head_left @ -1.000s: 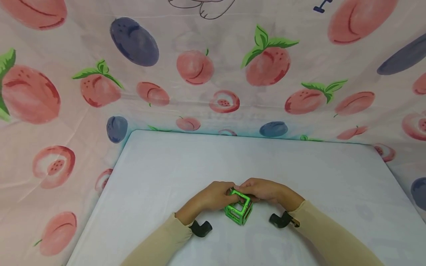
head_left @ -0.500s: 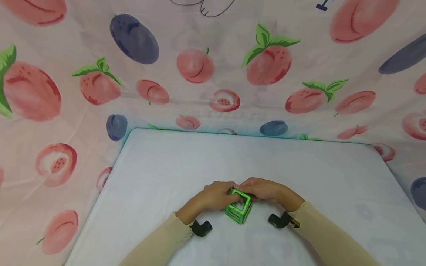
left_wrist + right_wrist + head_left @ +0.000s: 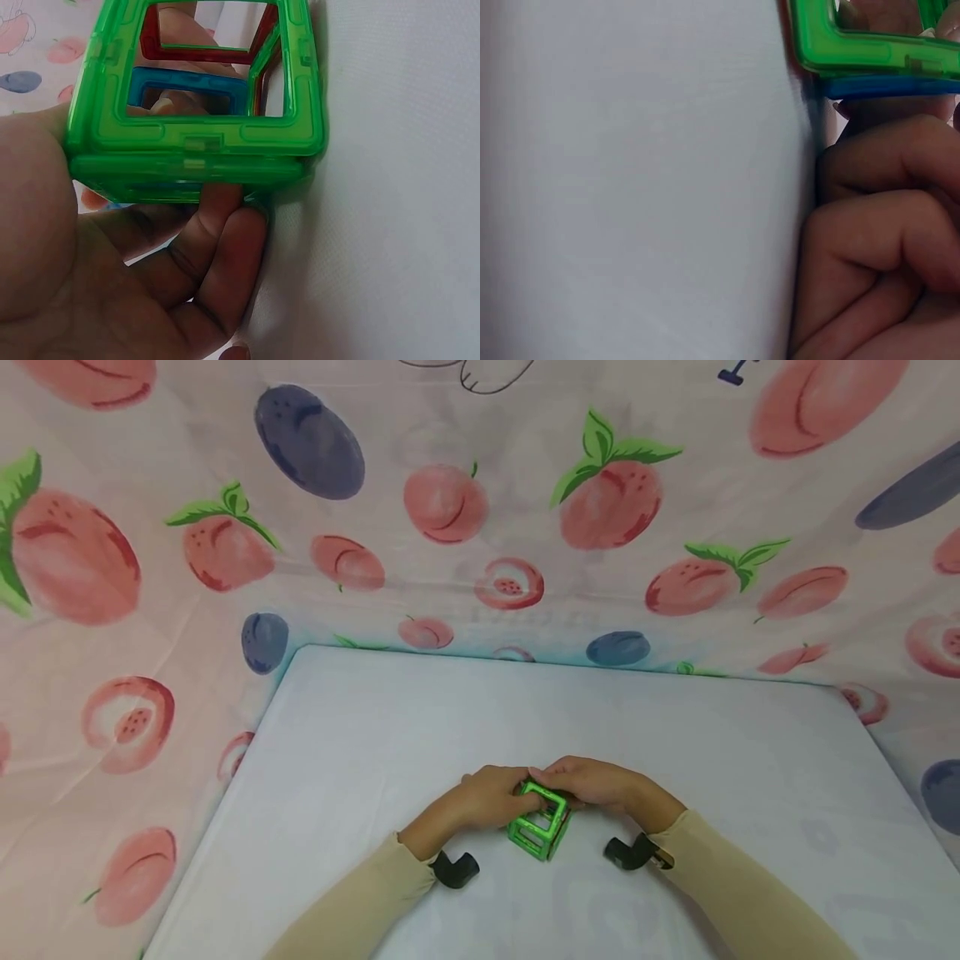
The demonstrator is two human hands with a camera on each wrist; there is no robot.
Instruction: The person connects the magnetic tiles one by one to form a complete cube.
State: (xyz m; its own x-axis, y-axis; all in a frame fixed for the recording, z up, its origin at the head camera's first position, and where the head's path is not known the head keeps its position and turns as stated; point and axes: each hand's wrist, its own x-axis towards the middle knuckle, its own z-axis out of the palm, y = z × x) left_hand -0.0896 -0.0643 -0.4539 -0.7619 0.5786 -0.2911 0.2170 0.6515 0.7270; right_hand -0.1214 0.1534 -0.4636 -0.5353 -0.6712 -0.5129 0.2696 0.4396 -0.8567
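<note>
A cube of see-through magnetic tiles (image 3: 202, 139) stands on the white table, held by both hands. Green square frames face me, while a red frame (image 3: 199, 54) and a blue frame (image 3: 191, 79) show through the openings in the left wrist view. My left hand (image 3: 491, 797) grips the cube's left side, with the thumb over the top frame and fingers bent beneath or behind it. My right hand (image 3: 596, 781) holds the far right side, its thumb near the top corner. Curled right fingers (image 3: 877, 232) lie against the table by a blue edge; the fingertips are partly hidden.
The white table (image 3: 375, 718) spreads around the hands. Behind it and at the sides hangs a fruit-printed cloth (image 3: 450, 577). Black curved pieces (image 3: 455, 869) sit at both wrists, below the beige sleeves (image 3: 367, 893).
The hands keep their hold on the cube and barely shift. The whole head view has drifted slightly, with the backdrop a little higher in the frame.
</note>
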